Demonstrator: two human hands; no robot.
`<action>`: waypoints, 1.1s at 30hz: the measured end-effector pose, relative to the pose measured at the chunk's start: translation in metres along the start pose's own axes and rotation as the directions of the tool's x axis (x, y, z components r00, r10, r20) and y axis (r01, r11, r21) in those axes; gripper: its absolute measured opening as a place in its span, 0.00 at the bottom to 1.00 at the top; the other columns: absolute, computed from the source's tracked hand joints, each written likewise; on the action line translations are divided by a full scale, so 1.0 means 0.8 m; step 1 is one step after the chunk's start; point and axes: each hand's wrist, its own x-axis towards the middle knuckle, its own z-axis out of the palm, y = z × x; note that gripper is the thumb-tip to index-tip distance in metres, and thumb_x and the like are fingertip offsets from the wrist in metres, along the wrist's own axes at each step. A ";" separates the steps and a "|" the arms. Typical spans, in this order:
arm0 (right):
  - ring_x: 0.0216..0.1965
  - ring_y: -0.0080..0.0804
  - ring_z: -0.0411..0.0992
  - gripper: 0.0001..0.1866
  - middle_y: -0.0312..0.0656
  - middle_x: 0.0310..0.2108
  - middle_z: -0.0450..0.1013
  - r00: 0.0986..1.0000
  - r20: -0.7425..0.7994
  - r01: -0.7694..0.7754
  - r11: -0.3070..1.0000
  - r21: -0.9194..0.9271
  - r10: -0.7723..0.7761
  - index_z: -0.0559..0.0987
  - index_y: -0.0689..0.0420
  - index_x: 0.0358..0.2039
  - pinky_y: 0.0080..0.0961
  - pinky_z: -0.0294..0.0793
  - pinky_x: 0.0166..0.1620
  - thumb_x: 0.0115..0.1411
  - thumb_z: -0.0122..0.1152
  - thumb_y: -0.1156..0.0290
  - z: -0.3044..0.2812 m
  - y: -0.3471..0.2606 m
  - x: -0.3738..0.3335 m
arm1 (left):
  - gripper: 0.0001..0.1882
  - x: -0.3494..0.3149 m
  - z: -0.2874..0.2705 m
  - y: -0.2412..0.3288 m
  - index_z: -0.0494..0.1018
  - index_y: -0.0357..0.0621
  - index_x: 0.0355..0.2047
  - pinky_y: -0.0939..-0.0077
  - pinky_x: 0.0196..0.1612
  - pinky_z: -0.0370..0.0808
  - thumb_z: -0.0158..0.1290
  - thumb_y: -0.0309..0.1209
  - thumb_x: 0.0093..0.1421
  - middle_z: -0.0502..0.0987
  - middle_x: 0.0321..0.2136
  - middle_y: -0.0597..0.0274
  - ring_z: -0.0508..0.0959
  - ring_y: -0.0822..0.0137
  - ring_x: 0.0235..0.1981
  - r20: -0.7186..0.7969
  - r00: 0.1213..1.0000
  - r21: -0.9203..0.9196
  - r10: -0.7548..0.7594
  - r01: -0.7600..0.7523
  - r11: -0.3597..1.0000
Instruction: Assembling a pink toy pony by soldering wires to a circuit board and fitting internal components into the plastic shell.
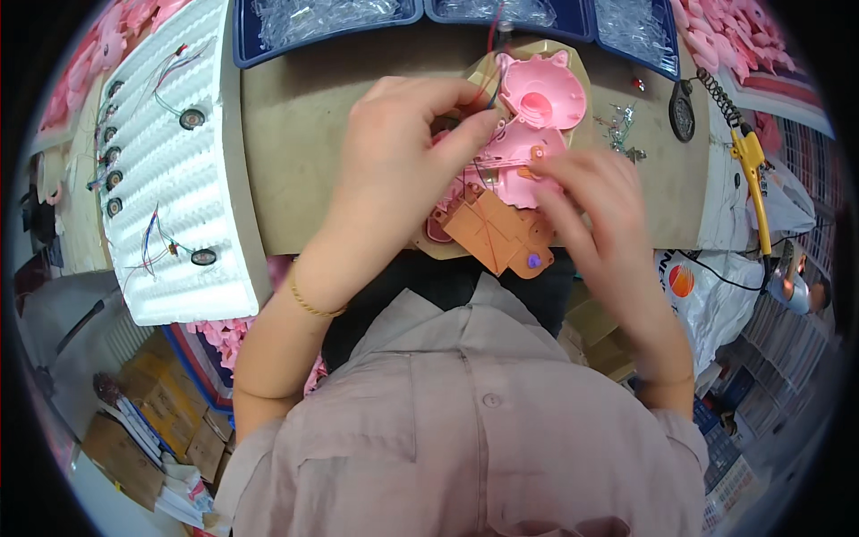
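Note:
My left hand (pixel 407 134) is closed, thumb and forefinger pinching thin red and dark wires (pixel 493 55) that rise past the fingertips. Under it lies an opened pink plastic toy shell: a rounded animal-head half with ears (pixel 568 85), and a body half (pixel 512 183) with thin leads across it. My right hand (pixel 595 192) curls over the right edge of the body half, thumb and fingers bent round it; its exact grip is partly hidden. An orange plastic housing (pixel 488 231) with a purple knob (pixel 534 260) hangs at the table's near edge, joined by wires.
White ridged foam tray (pixel 170 170) at left carries small round speakers (pixel 191 118) with wires. Blue bins (pixel 327 36) of clear plastic pieces line the back. Small metal parts (pixel 619 125), a black oval object (pixel 682 112) and a yellow tool with a coiled cord (pixel 750 161) are at right.

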 end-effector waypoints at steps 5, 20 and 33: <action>0.45 0.46 0.65 0.31 0.44 0.42 0.68 0.974 0.089 -0.180 0.946 -0.269 0.210 0.73 0.60 0.45 0.36 0.64 0.46 0.39 0.73 0.65 -0.009 -0.054 -0.039 | 0.08 0.008 -0.009 0.014 0.78 0.41 0.29 0.67 0.36 0.71 0.59 0.32 0.51 0.78 0.24 0.58 0.74 0.57 0.29 0.023 0.992 0.221 0.122 -0.124 0.967; 0.46 0.41 0.68 0.30 0.45 0.48 0.66 0.974 0.200 0.071 0.983 0.172 -0.106 0.74 0.61 0.50 0.30 0.73 0.46 0.40 0.62 0.82 -0.012 0.020 0.023 | 0.12 -0.019 -0.022 0.001 0.75 0.35 0.42 0.82 0.41 0.69 0.54 0.29 0.60 0.79 0.35 0.59 0.75 0.76 0.35 0.036 0.938 -0.685 -0.345 0.274 0.675; 0.47 0.46 0.67 0.33 0.47 0.45 0.67 0.932 0.345 0.070 0.990 0.126 -0.110 0.74 0.61 0.46 0.35 0.69 0.49 0.33 0.65 0.80 -0.044 0.003 0.050 | 0.25 -0.101 -0.045 -0.008 0.72 0.36 0.47 0.67 0.45 0.75 0.57 0.23 0.45 0.74 0.48 0.52 0.76 0.56 0.47 0.188 0.885 0.401 0.425 -0.465 0.790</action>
